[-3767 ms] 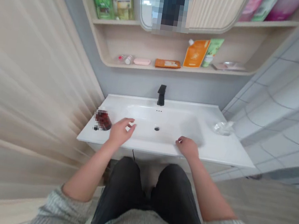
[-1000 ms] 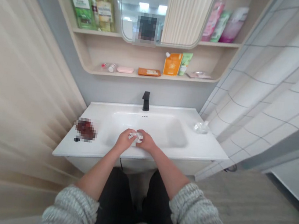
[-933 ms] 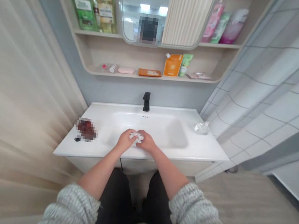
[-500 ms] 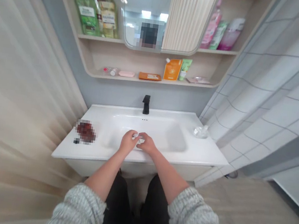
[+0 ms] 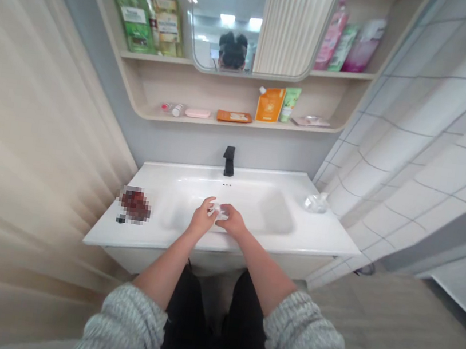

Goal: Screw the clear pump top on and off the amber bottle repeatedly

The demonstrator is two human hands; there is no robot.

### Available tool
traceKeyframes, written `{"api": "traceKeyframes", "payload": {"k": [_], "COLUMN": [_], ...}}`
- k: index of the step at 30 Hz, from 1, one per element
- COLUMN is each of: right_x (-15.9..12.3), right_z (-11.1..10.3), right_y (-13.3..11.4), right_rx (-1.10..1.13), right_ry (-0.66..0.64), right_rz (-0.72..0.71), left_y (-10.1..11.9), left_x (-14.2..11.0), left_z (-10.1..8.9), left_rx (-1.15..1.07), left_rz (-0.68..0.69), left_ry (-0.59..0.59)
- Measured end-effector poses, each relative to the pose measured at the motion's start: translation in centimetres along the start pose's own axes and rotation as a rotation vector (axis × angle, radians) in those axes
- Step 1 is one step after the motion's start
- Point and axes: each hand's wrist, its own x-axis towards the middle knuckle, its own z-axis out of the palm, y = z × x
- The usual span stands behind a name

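Over the front part of the white sink (image 5: 269,208), my two hands meet at a small white, partly see-through object (image 5: 218,212); its kind is too small and blurred to tell. My left hand (image 5: 202,218) grips it from the left with the thumb against it, one finger lifted off. From the right side my right hand (image 5: 234,221) closes round it, and its fingers hide part of the object. The black faucet (image 5: 229,161) stands behind, at the sink's back edge.
On the counter's right lies a clear plastic item (image 5: 316,202); a blurred-out dark red thing (image 5: 137,205) and a small black piece (image 5: 121,218) lie left. Above are a shelf (image 5: 205,122) with an orange pouch (image 5: 270,104), several bottles and a mirror (image 5: 226,17). A curtain (image 5: 21,168) hangs left.
My left hand's fingers have opened somewhat and one has risen off the small object. More of the object shows between my hands. The view has shifted slightly.
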Motion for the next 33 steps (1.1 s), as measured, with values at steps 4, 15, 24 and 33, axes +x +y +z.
{"api": "traceKeyframes", "payload": {"k": [4,15,24,33], "right_x": [-0.1,0.0,0.1,0.2], "right_z": [0.1,0.0,0.2,0.2], "right_y": [-0.2,-0.5,-0.1,0.1], "right_rx": [0.012,0.005,0.011,0.040], "right_ry": [-0.036,-0.030,-0.021,-0.019], "right_rz": [-0.026,0.016,-0.001,0.020], "left_y": [0.0,-0.5,-1.1,-0.7], "left_x": [0.2,0.6,0.8,0.5], "left_z": [0.1,0.2,0.3,0.1], "left_rx": [-0.003,-0.057,-0.056,-0.050], "left_rz": [-0.017,-0.055,-0.052,0.000], "left_ry": [0.061,0.006,0.024,0.027]}}
